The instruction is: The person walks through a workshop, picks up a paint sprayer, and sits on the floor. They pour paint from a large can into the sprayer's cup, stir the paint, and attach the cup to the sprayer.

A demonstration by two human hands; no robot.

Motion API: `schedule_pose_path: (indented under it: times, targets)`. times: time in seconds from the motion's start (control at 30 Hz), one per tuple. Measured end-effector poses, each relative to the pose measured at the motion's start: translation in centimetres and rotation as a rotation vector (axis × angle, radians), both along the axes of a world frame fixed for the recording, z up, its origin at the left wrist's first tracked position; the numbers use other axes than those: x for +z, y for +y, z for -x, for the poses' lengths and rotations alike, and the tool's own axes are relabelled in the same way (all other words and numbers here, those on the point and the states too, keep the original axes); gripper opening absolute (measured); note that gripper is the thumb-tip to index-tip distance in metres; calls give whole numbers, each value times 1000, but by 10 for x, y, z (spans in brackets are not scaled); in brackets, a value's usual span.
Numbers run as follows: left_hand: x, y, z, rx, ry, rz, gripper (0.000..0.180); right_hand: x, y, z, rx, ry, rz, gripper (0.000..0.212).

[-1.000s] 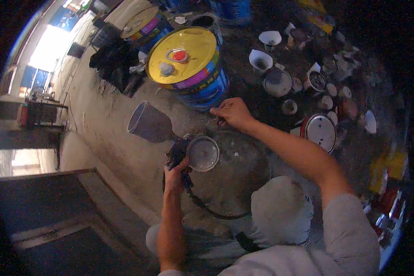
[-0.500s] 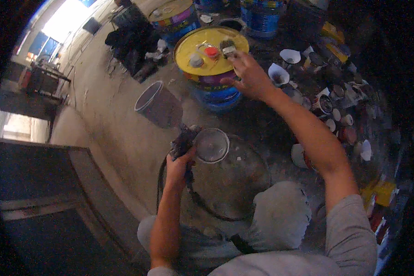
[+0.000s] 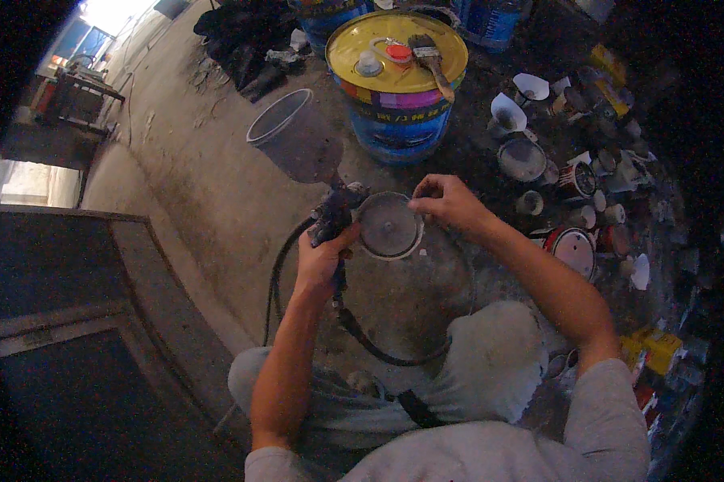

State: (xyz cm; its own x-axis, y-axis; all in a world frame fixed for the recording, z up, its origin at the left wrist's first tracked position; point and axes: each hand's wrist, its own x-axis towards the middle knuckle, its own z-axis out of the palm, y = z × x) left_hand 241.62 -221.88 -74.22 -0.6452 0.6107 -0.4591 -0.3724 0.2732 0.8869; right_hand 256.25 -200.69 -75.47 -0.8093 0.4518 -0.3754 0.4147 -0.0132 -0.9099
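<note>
My left hand [image 3: 320, 261] is wrapped round a dark spray gun [image 3: 331, 217]. Its translucent cup [image 3: 298, 138] tilts up to the left, its mouth uncovered. Beside the gun, close to my left thumb, is a round translucent lid [image 3: 388, 226]; whether the thumb also presses on it I cannot tell. My right hand [image 3: 450, 205] pinches the lid's upper right rim between thumb and fingers. Ahead stands a blue drum [image 3: 402, 132] with a yellow top [image 3: 350, 40]. A paintbrush [image 3: 432, 64] lies on that top near a red cap [image 3: 398, 53], its handle overhanging the edge.
A black hose [image 3: 370, 345] runs from the gun and curves near my knees. Open cans [image 3: 523, 159], paper funnels [image 3: 507, 112] and jars crowd the floor on the right. More blue drums [image 3: 490, 22] stand behind. A dark panel [image 3: 65, 265] lies at the left.
My right hand has let go of the paintbrush on the drum's top and come back toward me to the lid's rim. The gun and lid have risen slightly in view.
</note>
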Motion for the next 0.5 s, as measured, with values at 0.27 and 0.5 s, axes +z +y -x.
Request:
schedule_pose_path:
  times: [0.27, 0.5]
  targets:
    - [5, -8, 7, 117, -71, 37, 25, -1, 1, -12, -107, 98, 137, 23]
    - [19, -21, 42, 214, -67, -13, 40, -10, 28, -33, -198, 62, 57, 21]
